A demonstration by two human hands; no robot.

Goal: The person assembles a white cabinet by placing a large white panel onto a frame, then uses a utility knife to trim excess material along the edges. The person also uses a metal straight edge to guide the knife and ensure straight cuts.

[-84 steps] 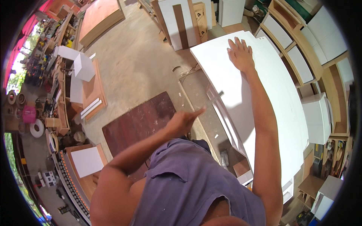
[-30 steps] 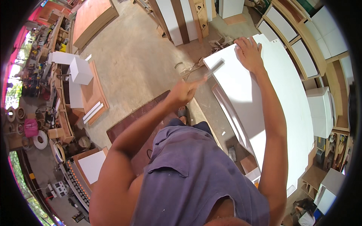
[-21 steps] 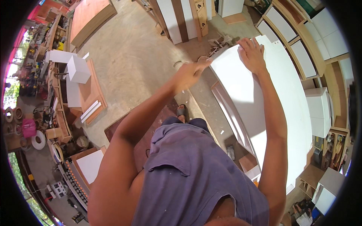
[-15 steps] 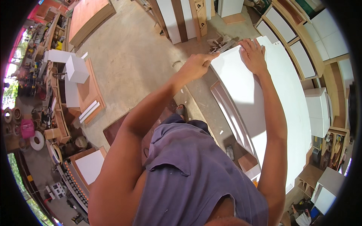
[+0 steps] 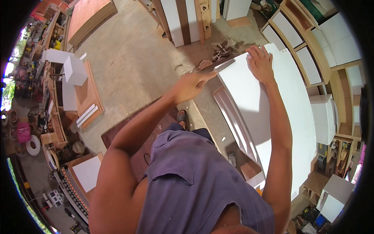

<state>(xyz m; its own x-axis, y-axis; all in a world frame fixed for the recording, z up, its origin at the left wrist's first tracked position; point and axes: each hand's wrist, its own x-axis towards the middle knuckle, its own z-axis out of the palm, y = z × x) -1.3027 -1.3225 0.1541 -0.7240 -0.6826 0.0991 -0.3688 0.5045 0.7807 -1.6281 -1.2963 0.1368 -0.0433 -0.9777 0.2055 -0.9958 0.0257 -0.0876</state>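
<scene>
A large white panel [image 5: 290, 117] lies flat at my right, its far left corner near both hands. My right hand [image 5: 260, 64] lies on the panel by its far edge, fingers stretched out and bent slightly over that edge. Off the panel's left corner, my left hand [image 5: 191, 86] is closed with the index finger pointing forward. From it a thin, flat grey tool [image 5: 226, 66] reaches along the far edge of the panel; whether it is a file or a blade I cannot tell. Its grip end is hidden in the hand.
Below the panel's left side are long white boards [image 5: 237, 123]. Scraps [image 5: 224, 50] lie on the floor beyond the corner. Tall boards [image 5: 181, 23] stand at the far side, and drawer cabinets [image 5: 298, 43] at the far right. A cluttered bench [image 5: 56, 89] runs along the left.
My left hand has drawn back toward me and to the left, with the thin grey tool. The right hand stays on the panel's far edge. The view has shifted slightly.
</scene>
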